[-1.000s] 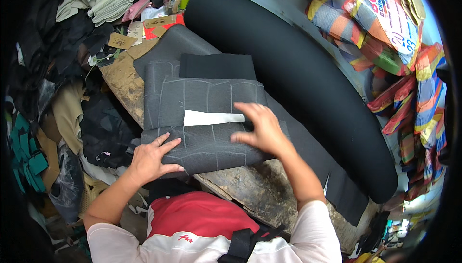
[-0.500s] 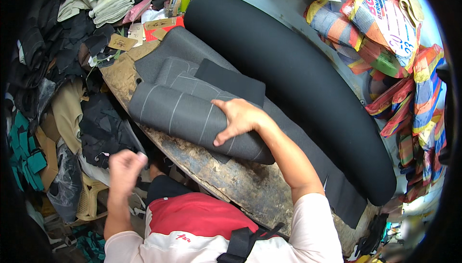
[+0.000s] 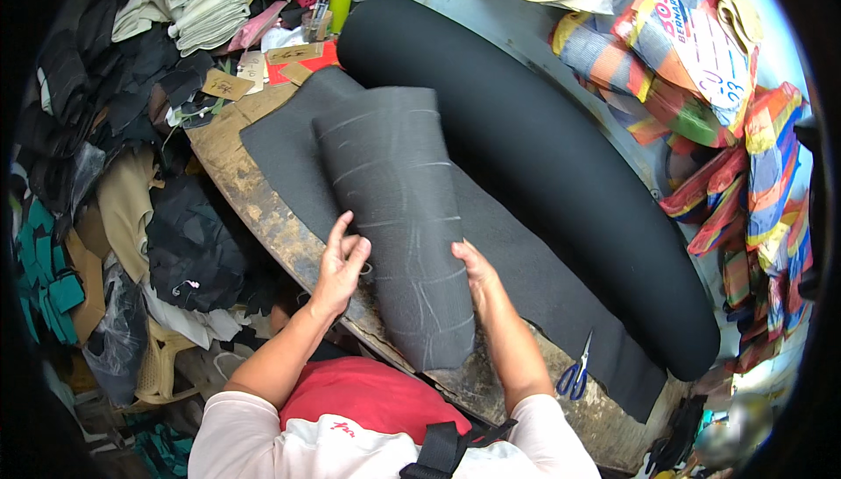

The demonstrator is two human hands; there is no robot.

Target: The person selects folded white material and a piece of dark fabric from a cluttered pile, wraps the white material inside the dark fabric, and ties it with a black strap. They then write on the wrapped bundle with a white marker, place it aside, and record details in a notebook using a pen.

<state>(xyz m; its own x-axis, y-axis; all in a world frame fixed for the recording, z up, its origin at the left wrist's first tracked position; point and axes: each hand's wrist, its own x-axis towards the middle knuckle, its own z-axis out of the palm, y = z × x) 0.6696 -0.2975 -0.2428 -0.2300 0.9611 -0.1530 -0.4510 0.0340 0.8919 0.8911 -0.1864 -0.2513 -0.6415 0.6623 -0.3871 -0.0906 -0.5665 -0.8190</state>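
A dark grey fabric bundle (image 3: 399,207), folded into a long flat roll and marked with pale chalk lines, lies lengthwise in front of me, its near end at the table's edge. My right hand (image 3: 480,273) grips its right side, thumb on top and fingers out of sight underneath. Close by the left side, my left hand (image 3: 340,264) has its fingers apart; whether it touches the fabric I cannot tell. A small pale loop (image 3: 366,269) shows beside that hand. Under the bundle spreads a flat grey fabric sheet (image 3: 517,238).
A big black roll (image 3: 534,163) runs along the table's far side. Blue-handled scissors (image 3: 575,378) lie on the worn table (image 3: 250,190) at right. Fabric scraps (image 3: 188,225) heap up on the left, and colourful striped bags (image 3: 683,85) stand at the right.
The marked bundle has turned from lying crosswise to pointing away from me. My left hand has come up to its left side, and my right hand has shifted to its right edge. The scissors are uncovered.
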